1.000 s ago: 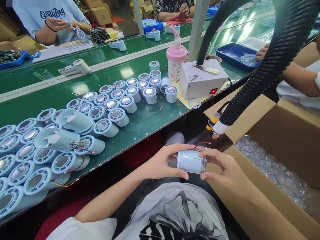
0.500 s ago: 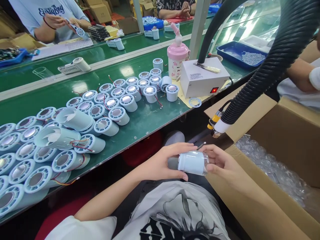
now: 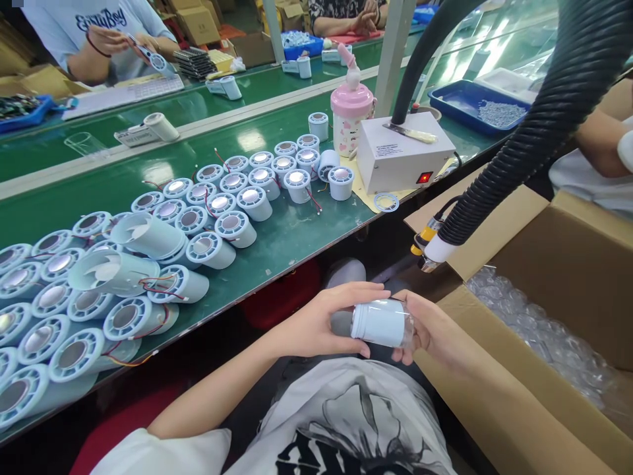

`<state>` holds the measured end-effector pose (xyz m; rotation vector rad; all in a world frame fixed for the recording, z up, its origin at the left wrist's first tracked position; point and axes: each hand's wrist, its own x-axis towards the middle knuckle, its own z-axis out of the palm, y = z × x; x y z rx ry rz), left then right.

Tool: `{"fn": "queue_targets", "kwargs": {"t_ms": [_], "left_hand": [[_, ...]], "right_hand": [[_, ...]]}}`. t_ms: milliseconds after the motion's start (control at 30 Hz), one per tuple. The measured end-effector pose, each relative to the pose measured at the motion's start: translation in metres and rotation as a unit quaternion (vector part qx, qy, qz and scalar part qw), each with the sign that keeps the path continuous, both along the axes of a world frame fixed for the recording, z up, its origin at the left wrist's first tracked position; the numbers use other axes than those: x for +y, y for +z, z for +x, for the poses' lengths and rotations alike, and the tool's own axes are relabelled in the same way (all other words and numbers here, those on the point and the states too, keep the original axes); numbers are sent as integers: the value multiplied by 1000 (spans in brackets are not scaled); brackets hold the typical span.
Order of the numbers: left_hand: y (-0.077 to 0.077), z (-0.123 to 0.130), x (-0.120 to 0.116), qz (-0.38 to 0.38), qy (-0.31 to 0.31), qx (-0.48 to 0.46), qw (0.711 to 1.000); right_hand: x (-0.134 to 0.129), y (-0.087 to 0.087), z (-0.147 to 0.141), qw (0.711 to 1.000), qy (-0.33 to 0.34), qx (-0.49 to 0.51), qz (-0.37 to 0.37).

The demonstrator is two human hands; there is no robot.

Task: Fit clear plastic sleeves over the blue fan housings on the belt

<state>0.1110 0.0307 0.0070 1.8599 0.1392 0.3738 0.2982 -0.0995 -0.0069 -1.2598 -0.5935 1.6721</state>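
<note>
Between my hands, above my lap, lies a light-blue cylindrical motor housing (image 3: 383,323) on its side, with a clear plastic cover (image 3: 408,330) around its right end. My left hand (image 3: 324,322) is closed around the left end, where a dark grey round face shows between thumb and fingers. At the right end, my right hand (image 3: 426,326) grips the clear cover, its fingers partly hidden behind it. Many similar light-blue housings (image 3: 235,227) with silvery discs and thin wires stand on the green bench (image 3: 291,231) to the left.
A black corrugated hose (image 3: 499,185) with a metal-tipped nozzle hangs at the right. Below it is an open cardboard box (image 3: 558,264) of clear plastic covers (image 3: 539,330). A white box with a red switch (image 3: 405,155) and a pink-lidded cup (image 3: 352,115) stand on the bench. Co-workers sit opposite and at right.
My right hand has turned and shifted its fingers around the clear cover's end, some now below it. The wire end seen above the housing is now hidden. My left hand stays nearly still.
</note>
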Motion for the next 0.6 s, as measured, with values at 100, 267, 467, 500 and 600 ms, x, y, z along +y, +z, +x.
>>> {"fn": "queue_targets", "kwargs": {"t_ms": [100,267,467,500,600], "left_hand": [[-1,-1,-1,-16,2,2,1000],[-4,0,-3,-92,-3,0,996],[-19,20,5,-232,3,30,972],[-24,27,8,-246,2,37,969],[-39,54,19,-272,-16,57,960]], "right_hand": [[1,-2,-3,999,-5,33,-27],[2,-6,-4,991,14,101,-84],[6,-24,2,982,-30,169,-76],[7,-28,5,981,-44,177,-70],[10,-42,15,978,-84,181,-63]]}}
